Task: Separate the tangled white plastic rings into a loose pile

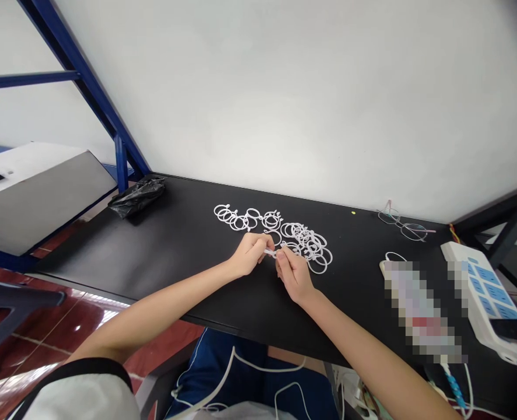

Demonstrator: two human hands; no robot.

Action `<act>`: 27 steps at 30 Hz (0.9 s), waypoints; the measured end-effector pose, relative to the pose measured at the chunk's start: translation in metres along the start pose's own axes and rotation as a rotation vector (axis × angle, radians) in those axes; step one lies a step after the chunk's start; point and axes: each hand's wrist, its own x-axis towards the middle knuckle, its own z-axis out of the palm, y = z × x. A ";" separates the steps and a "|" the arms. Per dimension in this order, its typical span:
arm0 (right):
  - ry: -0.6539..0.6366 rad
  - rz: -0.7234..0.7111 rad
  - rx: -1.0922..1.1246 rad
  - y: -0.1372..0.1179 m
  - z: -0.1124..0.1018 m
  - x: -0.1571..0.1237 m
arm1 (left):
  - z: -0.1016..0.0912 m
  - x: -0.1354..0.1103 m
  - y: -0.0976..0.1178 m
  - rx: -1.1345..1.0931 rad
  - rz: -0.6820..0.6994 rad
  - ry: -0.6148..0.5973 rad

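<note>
Over the middle of the black table, my left hand point(252, 253) and my right hand point(292, 272) meet almost fingertip to fingertip. Both are closed on a small white ring point(271, 252), mostly hidden by the fingers. Just behind my hands lies a loose group of white rings with small knobs point(240, 222), stretching toward the left. A denser, overlapping heap of the same white rings point(313, 244) sits beside my right hand.
Eyeglasses point(401, 224) lie at the back right. A phone point(420, 309) with a cable and a white power strip point(481, 291) are on the right. At the left end, a crumpled black plastic bag point(138, 197) rests near the blue metal frame point(121, 163).
</note>
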 end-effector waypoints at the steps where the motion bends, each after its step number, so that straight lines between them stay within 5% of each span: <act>1: -0.005 0.007 0.012 0.000 0.000 0.000 | 0.000 0.000 0.000 0.003 0.002 -0.002; 27: 0.025 0.066 0.054 0.001 0.000 -0.001 | -0.006 0.002 0.001 0.109 0.070 -0.052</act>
